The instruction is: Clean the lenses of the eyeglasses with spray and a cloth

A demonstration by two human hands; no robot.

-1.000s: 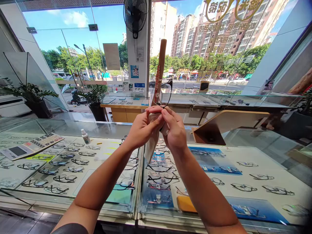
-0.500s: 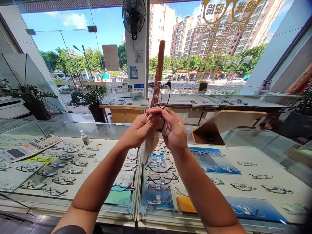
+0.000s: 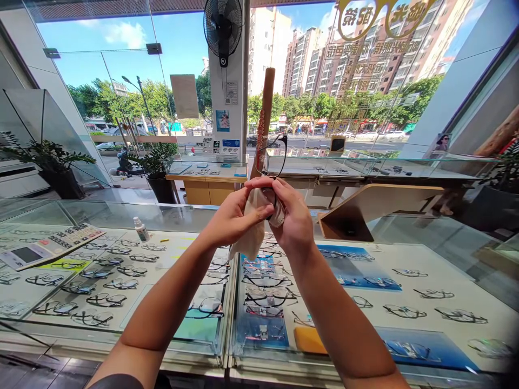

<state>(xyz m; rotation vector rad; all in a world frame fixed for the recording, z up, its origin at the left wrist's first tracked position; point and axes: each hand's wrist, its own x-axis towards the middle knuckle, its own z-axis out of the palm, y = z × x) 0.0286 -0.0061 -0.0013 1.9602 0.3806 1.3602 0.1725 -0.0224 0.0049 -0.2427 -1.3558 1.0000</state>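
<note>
Both hands meet in front of me above the glass counter, around a pair of eyeglasses (image 3: 285, 156) with a dark frame. One lens rim points upward above the fingers; the other lies hidden in the hands and cloth. My left hand (image 3: 237, 213) is closed on a pale cleaning cloth (image 3: 250, 240), its thumb pressing the cloth against the glasses. The cloth's loose end hangs below the fingers. My right hand (image 3: 295, 216) is closed around the glasses' lower part, with a fold of cloth against its palm.
Rows of eyeglasses lie inside the glass display counter (image 3: 194, 351) below. On its top stand a calculator (image 3: 52, 246) at left, a small white bottle (image 3: 141, 229) and a tilted wooden-backed stand (image 3: 377, 208) at right. Farther off are another display case (image 3: 211, 175) and potted plants (image 3: 160, 167).
The glasses have shifted slightly right and tilted a little in my hands. My left thumb has slid down and right over the cloth, and the cloth's hanging end has swung left and bunched up.
</note>
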